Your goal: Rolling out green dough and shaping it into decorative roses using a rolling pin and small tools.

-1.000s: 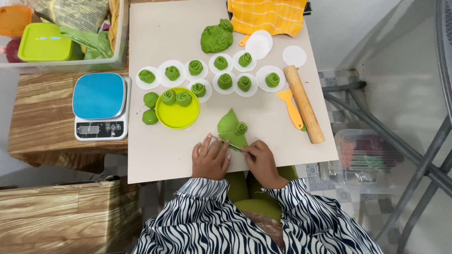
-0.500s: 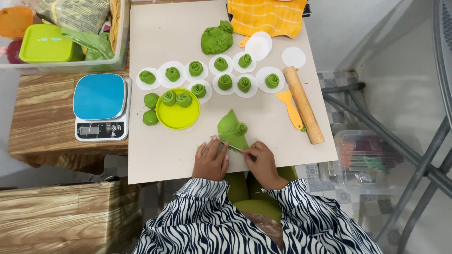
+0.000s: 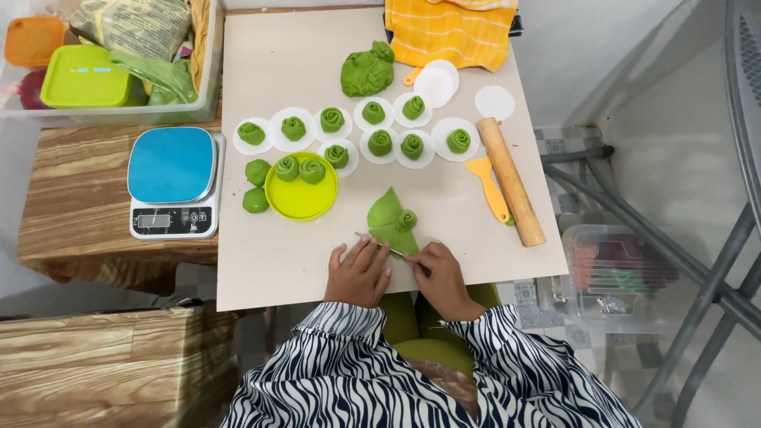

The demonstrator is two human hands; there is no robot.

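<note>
Both hands are down at the near edge of the beige board (image 3: 285, 63). The left hand (image 3: 361, 273) lies flat, palm down, fingers spread and relaxed, gripping nothing. The right hand (image 3: 442, 277) is curled around the dark handle of a thin knife (image 3: 380, 246), whose slim blade runs up and left across the gap above the left fingertips.

The flat green dough sheet (image 3: 387, 218) sits just beyond both hands, its lower edge meeting the knife blade, right at the fingertips. On the sheet's right side rests a small rolled dough rose (image 3: 407, 220), just above the right hand and not touched by it.

Farther up the board, a row of finished green roses on white paper rounds (image 3: 293, 127) stretches across the middle, well apart from the hands. A lime-green plate (image 3: 301, 198) holds two more roses, up and left of the left hand, with two plain dough balls (image 3: 256, 186) beside it. The big lump of green dough (image 3: 367, 71) sits near the far edge, by an orange-striped cloth (image 3: 452, 32).

To the right, a wooden rolling pin (image 3: 511, 181) lies at a slant with a yellow scraper (image 3: 487, 184) just beside it. Off the board on the left stands a blue-topped kitchen scale (image 3: 173, 182).
</note>
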